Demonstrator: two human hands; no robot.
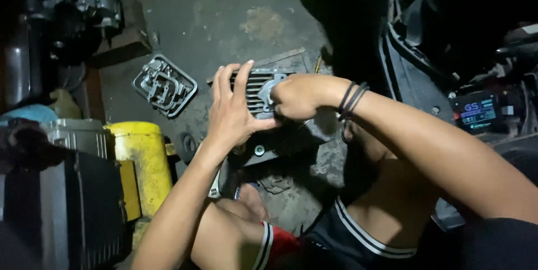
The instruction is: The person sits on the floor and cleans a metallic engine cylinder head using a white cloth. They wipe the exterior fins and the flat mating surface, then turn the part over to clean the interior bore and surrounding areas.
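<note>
On the concrete floor (224, 17), a finned metal engine part (255, 93) sits between both hands. Left hand (230, 113) lies open, fingers spread, steadying its side; right hand (294, 97) is curled tight at its face, seemingly turning a fitting. A loose metal cover (164, 85) lies nearby.

Beside the dull grey ribbed engine cover (255, 91), left of it, stands a yellow canister (144, 160); below it, black shorts (358, 236) carry white stripes, red trim.
</note>
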